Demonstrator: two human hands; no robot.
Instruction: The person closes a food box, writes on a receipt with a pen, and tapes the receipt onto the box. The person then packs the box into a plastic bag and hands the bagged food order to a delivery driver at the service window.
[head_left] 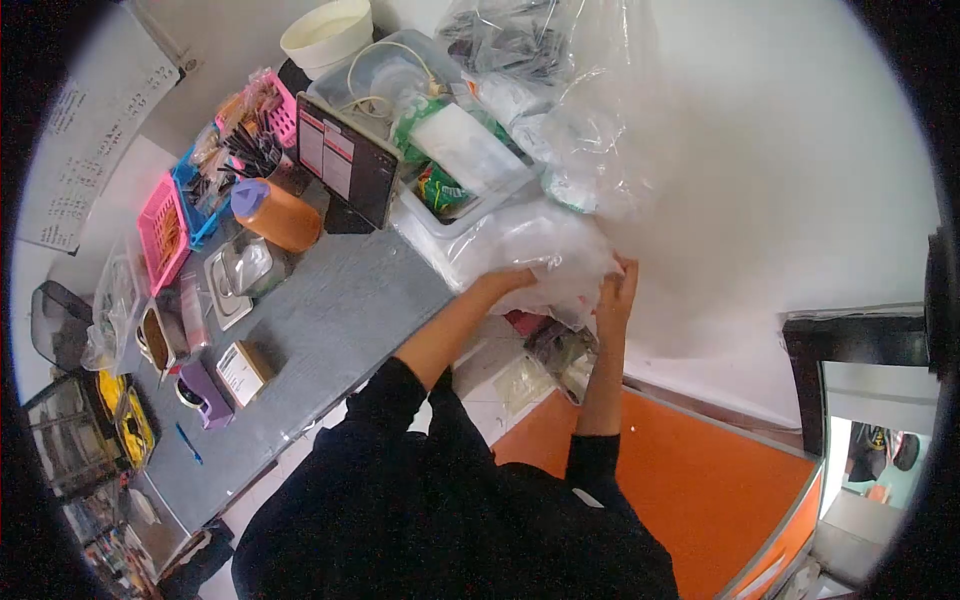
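A large clear plastic bag (545, 245) with whitish contents hangs over the end of the grey table. My left hand (513, 283) holds its near side, the fingertips partly covered by the plastic. On the bag's right edge, my right hand (616, 287) grips the film with bent fingers. Just behind the bag stands a clear plastic bin (450, 228) holding green packets (440, 188) and a white pack (465, 148). Below my hands, dark and clear bagged items (560, 355) are partly hidden.
On the grey table (345, 300) stand a tablet (345, 160), an orange jug (275, 215), metal containers (228, 285), a purple tape dispenser (205, 395) and pink and blue baskets (162, 235). An orange panel (680, 480) lies at right, beside the white wall.
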